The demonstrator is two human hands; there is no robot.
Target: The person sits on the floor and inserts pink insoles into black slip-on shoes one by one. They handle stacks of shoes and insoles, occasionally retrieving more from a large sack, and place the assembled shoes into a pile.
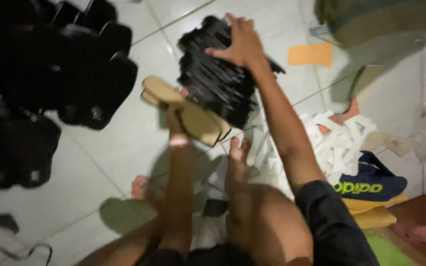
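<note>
Dark bags (pixel 50 74) at left on pale tiles; orange sheet (pixel 310 54), white strap pile (pixel 338 143), navy sandal (pixel 371 184) at right.

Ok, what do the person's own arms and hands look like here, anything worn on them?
Both arms are bare from the hands up. The left hand has a thin pale band at the wrist. The right hand shows no glove, ring or watch that can be made out; a dark short sleeve covers that arm's upper part. The picture is blurred, so finer details cannot be told.
</note>
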